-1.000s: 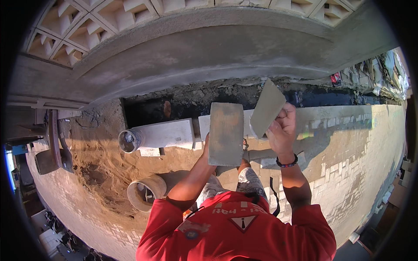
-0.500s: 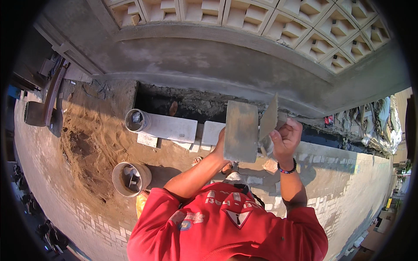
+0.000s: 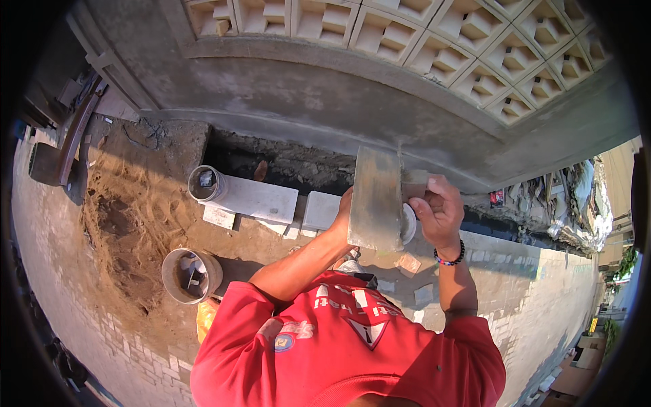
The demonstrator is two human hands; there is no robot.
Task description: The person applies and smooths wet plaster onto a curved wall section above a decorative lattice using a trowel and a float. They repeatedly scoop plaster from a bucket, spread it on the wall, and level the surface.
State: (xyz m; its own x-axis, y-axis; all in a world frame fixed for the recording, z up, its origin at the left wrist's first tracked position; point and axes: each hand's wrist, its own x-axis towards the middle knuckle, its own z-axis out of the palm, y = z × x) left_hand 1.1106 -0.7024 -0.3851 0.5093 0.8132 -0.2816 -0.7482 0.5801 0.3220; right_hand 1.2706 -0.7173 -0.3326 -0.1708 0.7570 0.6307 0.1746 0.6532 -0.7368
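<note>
My left hand [image 3: 343, 218] holds a flat grey rectangular paving slab [image 3: 375, 200] upright in front of me, its fingers mostly hidden behind it. At the slab's upper right edge, my right hand [image 3: 437, 211], with a bead bracelet on the wrist, is closed on a flat grey trowel-like tool [image 3: 413, 183]. The tool shows edge-on and lies against that edge. Both hands are raised above a dark trench [image 3: 285, 163] at the foot of a grey wall [image 3: 305, 102].
White slabs [image 3: 254, 198] lie along the trench edge beside a small bucket [image 3: 205, 183]. A larger bucket [image 3: 192, 275] stands on the sand [image 3: 129, 217] at my left. Paved ground [image 3: 542, 298] runs to the right. Lattice blocks [image 3: 420, 41] top the wall.
The view has swung and tilted. My right hand brought the flat tool from a tilted position apart from the slab to lie edge-on against the slab's right side.
</note>
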